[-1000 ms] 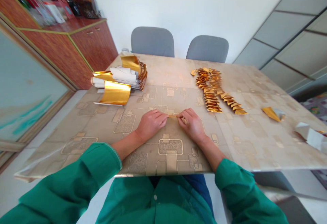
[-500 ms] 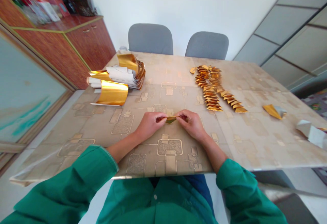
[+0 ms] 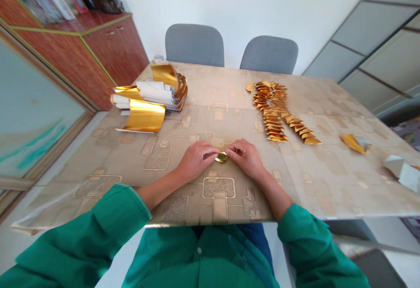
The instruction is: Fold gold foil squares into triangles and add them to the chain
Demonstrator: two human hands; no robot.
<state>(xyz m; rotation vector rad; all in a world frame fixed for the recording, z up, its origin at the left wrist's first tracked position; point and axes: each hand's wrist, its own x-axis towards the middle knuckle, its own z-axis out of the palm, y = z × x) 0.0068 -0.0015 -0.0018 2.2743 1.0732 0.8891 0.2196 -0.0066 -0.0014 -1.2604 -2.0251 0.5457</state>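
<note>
My left hand and my right hand meet at the middle of the table, fingers pinched on a small folded gold paper piece between them. The piece rests low over the tabletop, mostly covered by my fingertips. To the far left lies a stack of gold and white paper sheets, curled at the edges. Up and to the right of my right hand, a row of folded gold pieces runs overlapped across the table.
A single folded gold piece and a white folded paper lie near the right edge. Two grey chairs stand behind the table. A wooden cabinet with bottles stands at the left.
The thin gold strip stretched between my fingers has been folded into a smaller compact piece, and both hands have drawn closer together.
</note>
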